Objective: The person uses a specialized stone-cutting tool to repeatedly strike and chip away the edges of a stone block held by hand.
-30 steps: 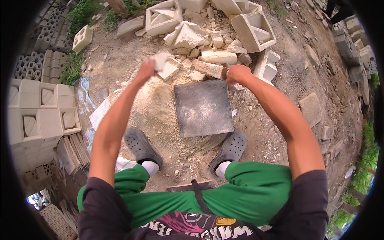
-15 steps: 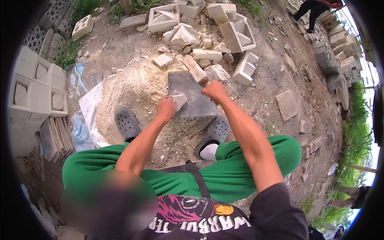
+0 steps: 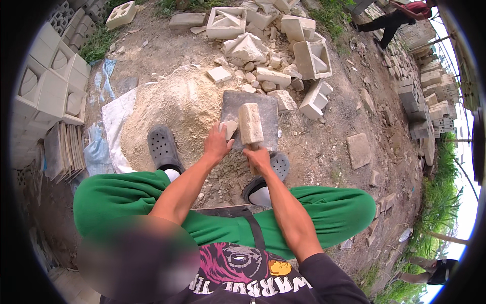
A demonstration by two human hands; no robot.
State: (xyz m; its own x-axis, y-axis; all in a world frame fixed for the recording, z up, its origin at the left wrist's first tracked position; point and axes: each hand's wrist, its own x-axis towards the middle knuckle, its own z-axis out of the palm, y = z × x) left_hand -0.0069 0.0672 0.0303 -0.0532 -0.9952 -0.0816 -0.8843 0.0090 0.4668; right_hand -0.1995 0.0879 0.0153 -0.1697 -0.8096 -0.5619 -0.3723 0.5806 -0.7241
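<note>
My right hand (image 3: 258, 159) is wrapped round the short handle of a mallet (image 3: 250, 124) with a thick, pale, dust-covered block for a head. The mallet's head is over a dark flat slab (image 3: 229, 101) on the ground between my feet. My left hand (image 3: 217, 143) grips a cream-coloured block fragment (image 3: 231, 128) at the slab's left edge. Close beside that hand, the mallet head looks apart from the fragment. A heap of pale crushed grit (image 3: 177, 101) lies to the left of the slab.
Broken cream blocks (image 3: 273, 76) pile up beyond the slab. Whole moulded blocks (image 3: 45, 91) are stacked at left, near thin boards (image 3: 66, 152). My grey clogs (image 3: 164, 147) flank the work spot. A flat stone (image 3: 358, 151) lies right; another person (image 3: 395, 20) is at far right.
The mallet has swung down from a raised, left-leaning position beyond my right hand, which has come nearer to me. My left hand still holds the fragment. The person at far right has moved.
</note>
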